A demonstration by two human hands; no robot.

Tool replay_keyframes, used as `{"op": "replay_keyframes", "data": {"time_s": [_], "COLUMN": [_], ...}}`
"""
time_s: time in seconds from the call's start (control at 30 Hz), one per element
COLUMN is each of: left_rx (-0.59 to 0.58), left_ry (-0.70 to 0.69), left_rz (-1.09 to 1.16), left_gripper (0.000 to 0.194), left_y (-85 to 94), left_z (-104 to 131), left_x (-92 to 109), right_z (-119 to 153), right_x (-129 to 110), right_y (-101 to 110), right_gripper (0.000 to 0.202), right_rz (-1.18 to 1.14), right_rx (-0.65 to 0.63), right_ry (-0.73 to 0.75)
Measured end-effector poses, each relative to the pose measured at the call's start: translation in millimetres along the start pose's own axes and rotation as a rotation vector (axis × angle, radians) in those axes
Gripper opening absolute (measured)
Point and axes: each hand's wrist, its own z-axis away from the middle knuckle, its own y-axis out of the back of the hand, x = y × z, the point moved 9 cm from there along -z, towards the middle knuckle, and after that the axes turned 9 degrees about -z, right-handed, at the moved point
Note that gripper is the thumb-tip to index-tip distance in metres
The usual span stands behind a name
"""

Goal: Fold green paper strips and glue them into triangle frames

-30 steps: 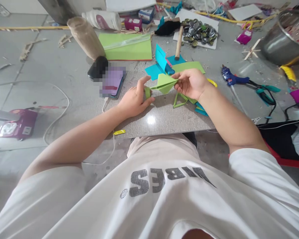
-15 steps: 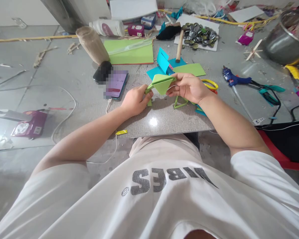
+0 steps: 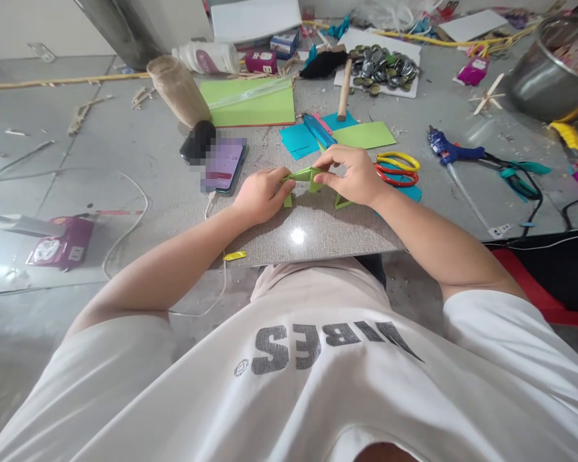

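Near the folded green paper (image 3: pixel 303 174), the grey tabletop (image 3: pixel 340 234) gleams.

Head-worn view — forward and down

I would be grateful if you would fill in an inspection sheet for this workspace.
Surface: grey table, with pale scraps at left and a bright reflection near its front edge.
Job's things: folded green paper, held; blue paper lies beyond it.
Clutter: heaped bottle caps, phone, blue glue gun.
Grip: left hand and right hand both pinch the folded green paper.
Cables: white cable at the phone; black cable right of the glue gun.
Surroundings: metal pot at far right; floor below the table's edge.
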Motion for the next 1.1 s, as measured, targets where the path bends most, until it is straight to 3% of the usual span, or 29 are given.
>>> {"op": "replay_keyframes", "data": {"time_s": [0.13,0.23,0.43,0.83,1.1], "left_rx": [0.001,0.007,0.029,0.053,0.095], "left_ry": [0.009,-0.007,-0.008,0.018,0.021], "left_rz": [0.021,0.058,0.139,0.234,0.149], "left_gripper": [0.041,0.041,0.035,0.024,0.021], "left_y": [-0.7,-1.0,2.1,5.6,4.0], "left_z": [1,1,2,2,2], "left_x": [-2,-2,0,4,1], "right_z": [-1,-2,-4,-7,-6], "right_x": [0,0,-5,-10,-10], "right_y": [-8,-2,11,9,7], "right_gripper": [0.017,0.014,0.024,0.028,0.028], "right_rz": [0.045,0.070,0.090,0.086,0.133], "right_rx": [-0.059,-0.052,-0.015,-0.008,-0.038], "right_ry": [0.005,-0.012,-0.076,-0.032,-0.032]}}
